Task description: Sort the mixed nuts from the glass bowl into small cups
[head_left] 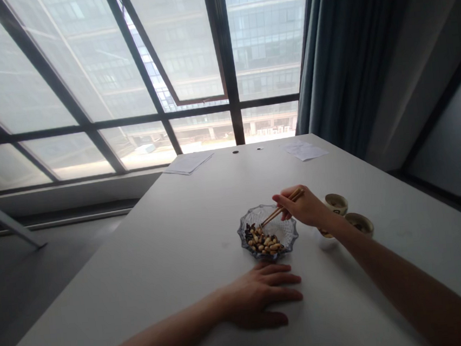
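A pair of wooden chopsticks is held in my right hand, above the right side of a scalloped clear glass bowl. The chopstick tips reach down to the mix in the bowl. Pale nuts that look like peanuts lie there with dark seeds, heaped toward the left and front. Flat on the table, just in front of the bowl, rests my left hand with its fingers spread and nothing in it. Small cups stand right of the bowl, partly hidden behind my right wrist and forearm.
The white table runs back to a large window. Sheets of paper lie at its far left corner, another paper at the far right. A dark curtain hangs behind on the right.
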### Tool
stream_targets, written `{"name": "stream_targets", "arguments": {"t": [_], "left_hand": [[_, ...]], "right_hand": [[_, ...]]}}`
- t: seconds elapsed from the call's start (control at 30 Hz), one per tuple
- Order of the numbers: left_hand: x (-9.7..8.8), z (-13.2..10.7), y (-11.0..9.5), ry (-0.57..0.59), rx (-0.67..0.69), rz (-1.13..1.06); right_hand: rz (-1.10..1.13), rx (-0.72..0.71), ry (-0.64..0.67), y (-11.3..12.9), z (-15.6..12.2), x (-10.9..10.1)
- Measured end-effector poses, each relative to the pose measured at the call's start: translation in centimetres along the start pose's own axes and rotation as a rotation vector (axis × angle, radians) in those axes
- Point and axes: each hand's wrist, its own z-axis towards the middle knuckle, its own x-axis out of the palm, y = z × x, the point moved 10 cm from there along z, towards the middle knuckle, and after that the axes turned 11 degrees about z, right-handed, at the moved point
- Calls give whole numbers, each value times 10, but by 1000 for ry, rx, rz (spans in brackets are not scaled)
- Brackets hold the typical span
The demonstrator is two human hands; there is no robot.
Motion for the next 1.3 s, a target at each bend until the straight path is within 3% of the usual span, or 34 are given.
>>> {"name": "stream_targets", "arguments": {"t": [0.2,0.5,0.6,0.73,0.8,0.9,1.03,1.13,1.3], "left_hand": [[0,1,0,8,0,3],[1,0,0,11,2,19],[1,0,1,12,0,17],[2,0,2,2,0,0],[2,0,2,0,1,-2],[2,0,1,1,-2,3],[0,0,0,4,-4,7],[0,0,-1,7,2,4],[0,-1,1,-15,7,-4]], "right_hand": [[24,-8,-32,-3,1,-1],[-1,-12,-195,-4,0,-11],[1,0,-253,12,-5,-31],[-39,-21,-389,50,-23,-77],[-63,-36,-356,63,-28,-85],[-91,-18,-157,61,-24,-64],[-97,1,48,36,-11,-26],[-84,12,88,15,-1,-14],[-8,26,92,-7,6,-15]]}}
